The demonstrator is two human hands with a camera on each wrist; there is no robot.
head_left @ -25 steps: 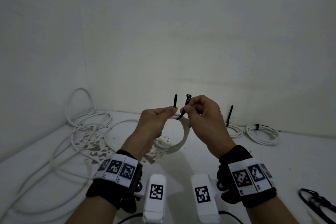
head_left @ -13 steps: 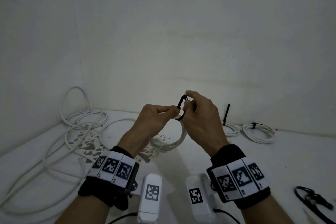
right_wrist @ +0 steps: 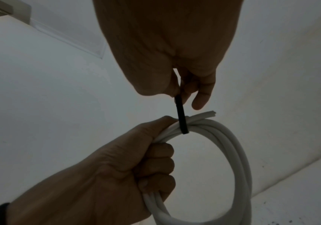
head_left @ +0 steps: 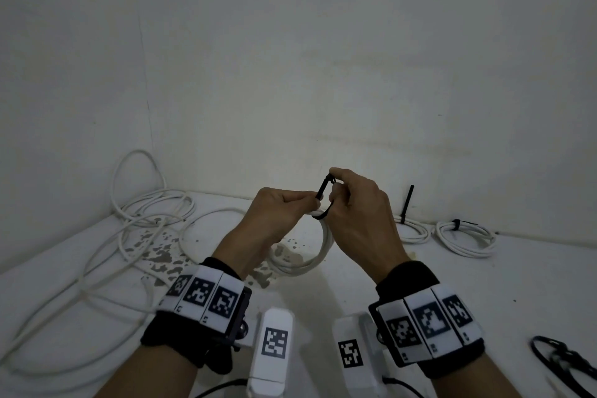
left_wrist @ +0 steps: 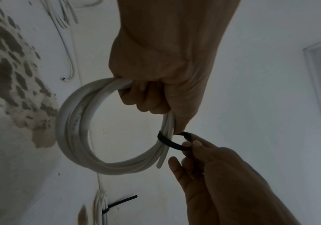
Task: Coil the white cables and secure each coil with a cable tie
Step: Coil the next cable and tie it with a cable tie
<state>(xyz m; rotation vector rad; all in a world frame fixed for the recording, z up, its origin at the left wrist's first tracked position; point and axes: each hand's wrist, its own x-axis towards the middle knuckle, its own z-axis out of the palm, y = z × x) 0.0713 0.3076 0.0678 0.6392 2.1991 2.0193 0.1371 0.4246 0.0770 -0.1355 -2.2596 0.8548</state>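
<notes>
My left hand (head_left: pixel 308 203) grips a white cable coil (head_left: pixel 325 245) at its top, and the coil hangs below in the air. A black cable tie (head_left: pixel 323 188) wraps the bundle right beside the left fingers. My right hand (head_left: pixel 336 182) pinches the tie where its ends meet above the coil. In the left wrist view the tie (left_wrist: pixel 168 141) forms a loose loop round the strands of the coil (left_wrist: pixel 69 129). In the right wrist view the tie's strap (right_wrist: pixel 180 115) runs from the right thumb and finger down round the coil (right_wrist: pixel 238 152). A cut cable end sticks out past the strap.
Loose white cables (head_left: pixel 135 223) sprawl over the white surface at the left, by the wall corner. Two tied coils (head_left: pixel 465 236) lie at the back right, one with an upright tie tail (head_left: pixel 407 203). Spare black ties (head_left: pixel 562 362) lie at the front right.
A second ago the tie's two ends stood apart, one in each hand. The right hand has brought them together into a closed loop above the coil.
</notes>
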